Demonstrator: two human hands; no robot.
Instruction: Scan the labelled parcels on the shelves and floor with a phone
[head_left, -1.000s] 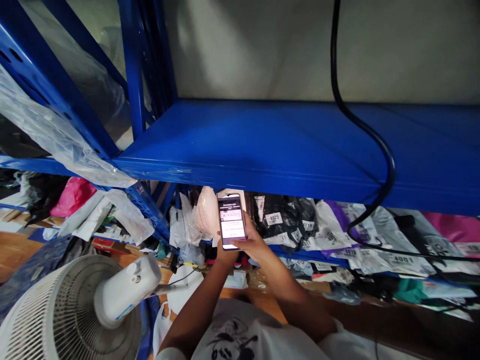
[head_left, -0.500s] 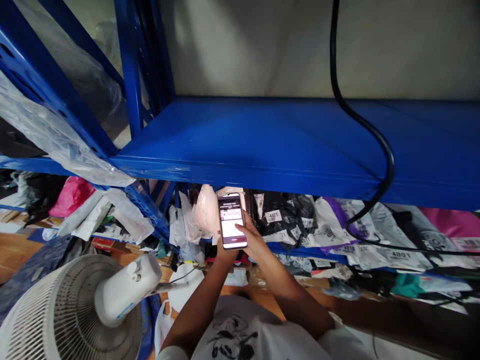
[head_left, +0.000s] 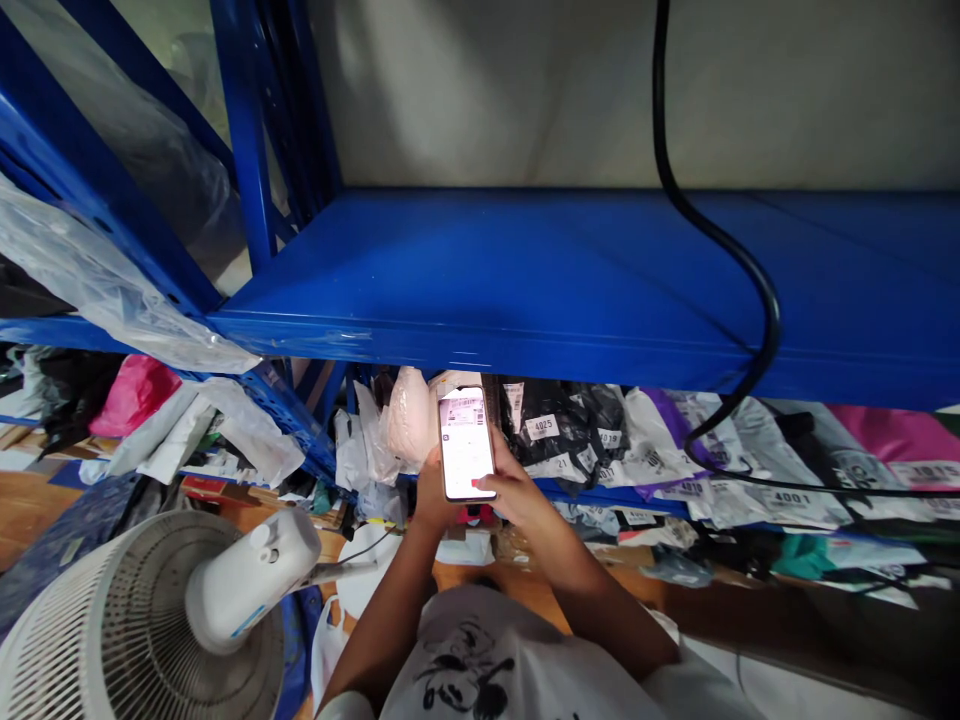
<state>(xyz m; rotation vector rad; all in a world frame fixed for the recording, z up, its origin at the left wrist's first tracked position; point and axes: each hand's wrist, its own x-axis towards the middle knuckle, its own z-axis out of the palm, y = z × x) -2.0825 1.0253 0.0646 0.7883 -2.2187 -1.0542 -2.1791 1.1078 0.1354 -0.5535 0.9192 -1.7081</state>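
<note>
A smartphone [head_left: 466,450] is held upright in front of me, its lit screen facing me. My left hand [head_left: 433,492] is closed around its lower left side. At the lower right of the phone, my right hand [head_left: 517,488] has its thumb over the screen, and its other fingers are partly hidden behind the phone. The screen shows a picture of a label at the top and a white panel below. Just behind the phone are a pink wrapped parcel [head_left: 409,415] and black plastic parcels [head_left: 555,425] with numbered labels, one reading 4025.
A blue metal shelf [head_left: 525,280] spans the view above the parcels. A black cable [head_left: 750,270] hangs down its right side. To my lower left stands a white fan [head_left: 150,610]. White bagged parcels [head_left: 795,500] line the lower shelf at right.
The phone's screen has switched from a dark page with text to a label picture over a white panel. My right thumb has moved down to the screen's lower right.
</note>
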